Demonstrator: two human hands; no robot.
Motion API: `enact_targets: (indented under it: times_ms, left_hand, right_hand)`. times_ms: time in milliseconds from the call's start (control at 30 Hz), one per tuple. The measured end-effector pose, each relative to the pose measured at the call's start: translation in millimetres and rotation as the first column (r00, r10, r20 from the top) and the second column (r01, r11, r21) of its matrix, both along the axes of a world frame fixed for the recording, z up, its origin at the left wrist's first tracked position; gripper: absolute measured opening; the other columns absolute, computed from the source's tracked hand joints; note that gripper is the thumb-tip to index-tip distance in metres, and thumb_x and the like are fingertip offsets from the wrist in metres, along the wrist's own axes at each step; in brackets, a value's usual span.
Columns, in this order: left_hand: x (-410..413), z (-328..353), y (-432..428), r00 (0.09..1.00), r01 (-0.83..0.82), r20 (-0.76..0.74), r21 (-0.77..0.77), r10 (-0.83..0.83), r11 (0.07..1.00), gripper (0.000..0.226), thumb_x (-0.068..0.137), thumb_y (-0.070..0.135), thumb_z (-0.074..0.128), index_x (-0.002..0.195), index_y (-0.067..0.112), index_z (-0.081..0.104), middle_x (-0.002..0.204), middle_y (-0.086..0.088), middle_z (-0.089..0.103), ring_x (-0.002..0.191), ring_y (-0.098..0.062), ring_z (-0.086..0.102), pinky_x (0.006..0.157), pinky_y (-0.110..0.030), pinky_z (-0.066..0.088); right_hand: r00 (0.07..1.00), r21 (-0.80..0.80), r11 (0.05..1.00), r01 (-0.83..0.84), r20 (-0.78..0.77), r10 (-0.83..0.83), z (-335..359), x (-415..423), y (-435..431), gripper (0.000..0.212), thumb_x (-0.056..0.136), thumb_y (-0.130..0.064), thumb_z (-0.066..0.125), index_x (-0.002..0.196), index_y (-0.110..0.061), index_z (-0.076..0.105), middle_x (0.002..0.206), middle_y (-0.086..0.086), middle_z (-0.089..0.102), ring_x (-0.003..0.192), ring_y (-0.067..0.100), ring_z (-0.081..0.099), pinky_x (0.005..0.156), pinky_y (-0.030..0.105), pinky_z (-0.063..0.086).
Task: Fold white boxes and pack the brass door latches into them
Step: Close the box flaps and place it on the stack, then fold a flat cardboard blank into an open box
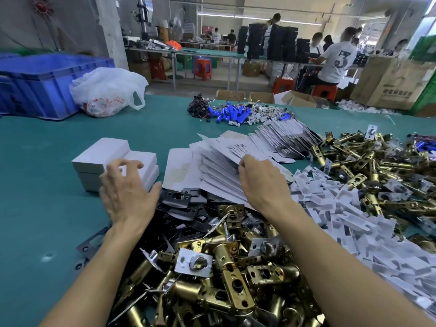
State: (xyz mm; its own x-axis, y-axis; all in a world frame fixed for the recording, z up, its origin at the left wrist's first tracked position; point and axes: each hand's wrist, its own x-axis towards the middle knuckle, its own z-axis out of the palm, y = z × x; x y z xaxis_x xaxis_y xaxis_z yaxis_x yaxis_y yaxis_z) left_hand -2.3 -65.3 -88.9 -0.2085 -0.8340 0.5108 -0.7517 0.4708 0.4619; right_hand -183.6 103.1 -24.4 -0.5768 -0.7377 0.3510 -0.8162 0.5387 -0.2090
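Observation:
Several folded white boxes (103, 156) are stacked at the left of the green table (47, 208). My left hand (127, 190) hovers just in front of them with fingers spread, holding nothing. My right hand (262, 180) rests on a fanned pile of flat white box blanks (219, 161), its fingertips pinching the edge of the top blank. Brass door latches (224, 267) lie heaped in front of me between my forearms. A second heap of brass latches (368, 166) lies at the right.
Black strike plates (179, 204) lie beside the near latches. White card inserts (335, 208) spread at the right. Blue batteries with wires (236, 113), a white plastic bag (106, 90) and a blue crate (40, 83) sit farther back. People work at distant tables.

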Motion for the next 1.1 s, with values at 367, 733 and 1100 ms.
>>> enact_targets:
  times_ms: [367,733,1100]
  left_hand:
    - [-23,68,79,0.584,0.799,-0.801,0.536,-0.136,0.273,0.125,0.039,0.071,0.081,0.15,0.032,0.037,0.112,0.001,0.064,0.101,-0.02,0.069,0.081,-0.036,0.058]
    - [-23,81,99,0.209,0.964,-0.958,0.236,0.196,0.125,0.064,0.046,0.055,0.085,0.101,0.022,0.079,0.113,-0.009,0.073,0.109,-0.026,0.072,0.088,-0.048,0.059]
    - [-13,101,112,0.31,0.918,-0.949,0.283,0.058,-0.278,0.067,0.076,0.066,0.062,0.118,0.015,0.067,0.104,-0.01,0.074,0.097,-0.026,0.073,0.079,-0.038,0.055]
  right_hand:
    - [0.92,-0.47,0.834,-0.288,0.105,0.378,17,58,45,0.012,0.098,-0.021,0.06,0.096,-0.013,0.069,0.073,-0.004,0.069,0.06,0.011,0.061,0.056,0.035,0.051]
    - [0.532,-0.694,0.7,-0.168,0.534,0.657,20,63,75,0.024,0.093,-0.013,0.066,0.109,-0.03,0.071,0.101,-0.003,0.074,0.096,0.01,0.069,0.079,0.023,0.054]
    - [0.841,-0.495,0.7,-0.514,-0.131,0.525,14,74,69,0.057,0.074,-0.024,0.075,0.129,-0.025,0.061,0.123,-0.003,0.056,0.111,0.022,0.057,0.086,0.037,0.052]
